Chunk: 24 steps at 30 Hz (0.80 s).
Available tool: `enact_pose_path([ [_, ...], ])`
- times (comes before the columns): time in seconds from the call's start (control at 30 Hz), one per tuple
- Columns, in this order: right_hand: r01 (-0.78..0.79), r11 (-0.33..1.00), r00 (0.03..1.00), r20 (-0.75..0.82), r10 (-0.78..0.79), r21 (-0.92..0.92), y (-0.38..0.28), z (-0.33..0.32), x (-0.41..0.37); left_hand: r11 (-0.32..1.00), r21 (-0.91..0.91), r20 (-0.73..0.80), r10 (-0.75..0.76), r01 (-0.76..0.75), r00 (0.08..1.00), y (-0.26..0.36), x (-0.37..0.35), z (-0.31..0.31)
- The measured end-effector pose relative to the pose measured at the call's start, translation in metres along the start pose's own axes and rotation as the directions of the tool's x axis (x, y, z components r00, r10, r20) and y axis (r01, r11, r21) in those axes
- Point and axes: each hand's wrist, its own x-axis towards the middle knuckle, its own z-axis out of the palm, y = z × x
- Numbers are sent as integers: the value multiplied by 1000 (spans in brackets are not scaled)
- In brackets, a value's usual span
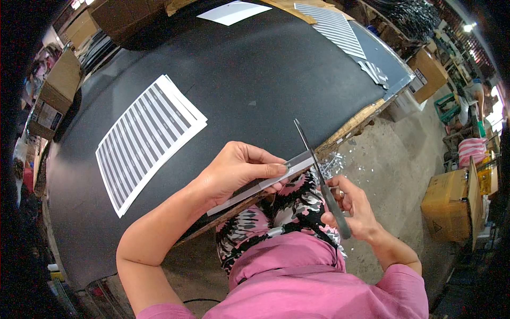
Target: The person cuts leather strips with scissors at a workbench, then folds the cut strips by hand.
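Observation:
My left hand pinches a narrow grey-and-white paper strip between thumb and fingers, close over the table's near edge. The strip slants from lower left up to the right. In my right hand is a pair of scissors, its dark handles in my fingers and its blades pointing up and away. The scissor blades cross the strip's right end, just beyond my left fingertips. A stack of striped paper sheets lies on the black tabletop, left of my left hand.
At the table's far right lie another striped sheet and some cut strips. A white sheet rests at the back. Small paper scraps litter my lap and floor. Cardboard boxes stand right and left. A person is far right.

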Motion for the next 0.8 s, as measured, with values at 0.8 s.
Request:
enact_pose_path([
  [0.8, -88, 960, 985, -124, 124, 266, 18, 14, -36, 995, 102, 169, -40, 23, 985, -3, -6, 8],
])
